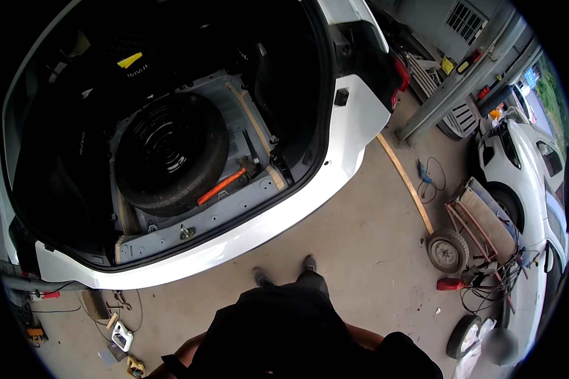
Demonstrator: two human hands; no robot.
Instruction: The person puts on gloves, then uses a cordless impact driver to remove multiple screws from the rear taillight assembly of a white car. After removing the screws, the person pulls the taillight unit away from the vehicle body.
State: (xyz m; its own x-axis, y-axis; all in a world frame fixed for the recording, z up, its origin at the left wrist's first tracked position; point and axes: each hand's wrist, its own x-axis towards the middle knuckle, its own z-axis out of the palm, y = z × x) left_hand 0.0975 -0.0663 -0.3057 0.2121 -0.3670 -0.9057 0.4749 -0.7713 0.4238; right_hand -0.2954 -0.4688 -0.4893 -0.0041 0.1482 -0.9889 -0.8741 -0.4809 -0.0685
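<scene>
Neither of my hands shows. Only bare parts of my left arm (188, 351) and right arm (364, 335) come out beside my dark clothing at the lower edge. Ahead of me is the open trunk of a white car, its rear bumper (234, 254) nearest. A spare wheel (203, 174) lies flat in the grey trunk floor (246, 197). To its right rests a hammer with an orange handle (222, 186), its dark head by a black bar-like tool (251, 148). Strips of tan tape (250, 114) run along the floor's seams.
A metal post (452, 82) stands right of the car, near a long wooden strip (406, 181) on the ground. Farther right are a wheeled cart (447, 251) with cables, a loose wheel (464, 336) and another white car (523, 144). Bottom left lies a white jug (121, 336).
</scene>
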